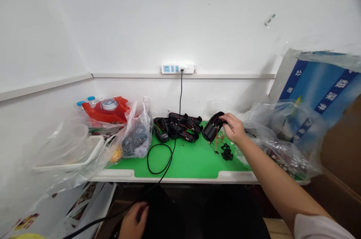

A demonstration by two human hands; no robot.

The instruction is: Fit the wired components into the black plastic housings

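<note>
My right hand (233,128) reaches out over the green mat (191,162) and grips a black plastic housing (212,127) with thin red wires hanging from it. Beside it lies a heap of similar black housings (180,128) and a small pile of black rings (227,152). My left hand (134,219) is low at the table's front edge, fingers curled on a black object (158,209) from which a black cable (159,158) loops over the mat.
A white power strip (177,68) on the wall feeds the cable. Clear plastic bags (137,133) and a red bag (108,111) crowd the left, with a white basket (70,148). A large crumpled bag (284,137) and a blue-printed sack (321,88) fill the right.
</note>
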